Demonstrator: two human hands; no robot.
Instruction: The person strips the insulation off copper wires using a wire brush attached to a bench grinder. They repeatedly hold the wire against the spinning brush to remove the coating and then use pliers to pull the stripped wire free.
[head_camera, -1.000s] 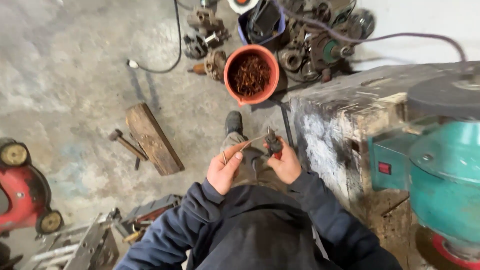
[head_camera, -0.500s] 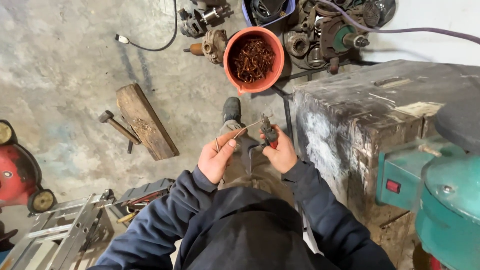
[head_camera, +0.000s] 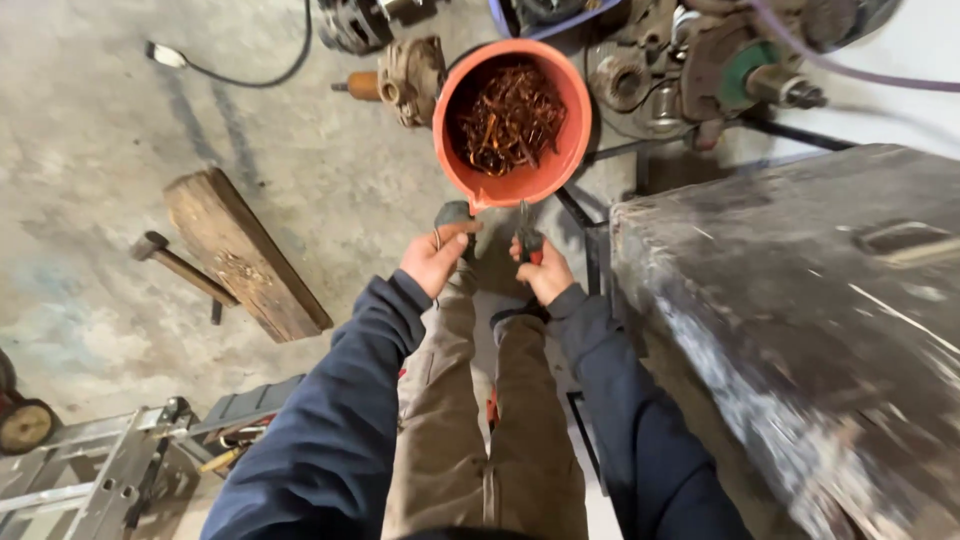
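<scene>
**A:** What's the biggest thing here?

**B:** The grey concrete floor (head_camera: 120, 130), then the scuffed dark metal table (head_camera: 800, 330) along the right side. Above it, at the top edge, sits a heap of old motor parts (head_camera: 690, 60) in rust, grey and green, with a purple hose running off to the right.

**A:** Any packages, labels or signs?

**B:** None that I can make out. The nearest thing to a container is the round orange bucket (head_camera: 515, 185), standing on the floor just ahead of the hands and filled with tangled copper-coloured wire scrap (head_camera: 510, 115).

**A:** And on the left?

**B:** A worn wooden block (head_camera: 245, 255) lies slantwise on the floor, a hammer (head_camera: 175, 262) touching its left edge. A metal ladder (head_camera: 90, 475) shows in the lower left corner, and a black cable (head_camera: 250, 75) curls at the top.

**A:** The hands?

**B:** The left hand (head_camera: 435, 258) has its grip pinched on a thin strip of copper wire (head_camera: 452, 232), reddish brown, held just below the bucket's rim. The right hand (head_camera: 545, 272) has its grip clenched around red-handled pliers (head_camera: 528, 240), their dark nose pointing up toward the bucket. The two hands are near each other, above the person's tan trousers.
</scene>
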